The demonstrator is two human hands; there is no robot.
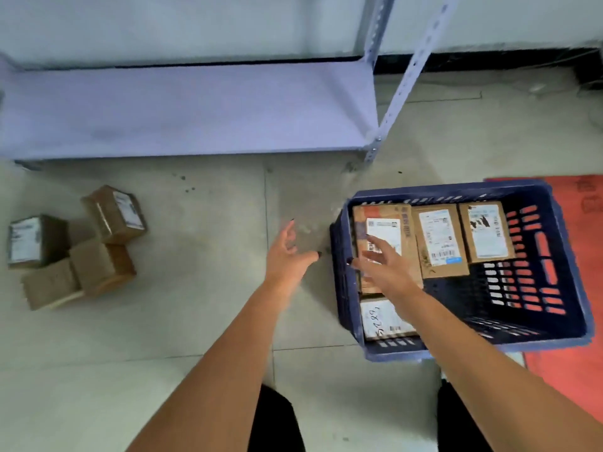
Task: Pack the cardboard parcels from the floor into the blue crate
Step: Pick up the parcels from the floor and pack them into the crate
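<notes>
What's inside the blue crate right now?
Four labelled cardboard parcels lie flat in the blue crate. The right hand hovers over the leftmost, hiding part of it.

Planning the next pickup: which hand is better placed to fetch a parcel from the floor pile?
Left. The left hand is open over bare floor on the pile's side; the right hand is over the blue crate, farther away.

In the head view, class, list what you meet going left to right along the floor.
Cluster of cardboard parcels → left hand → right hand → blue crate → red mat.
</notes>
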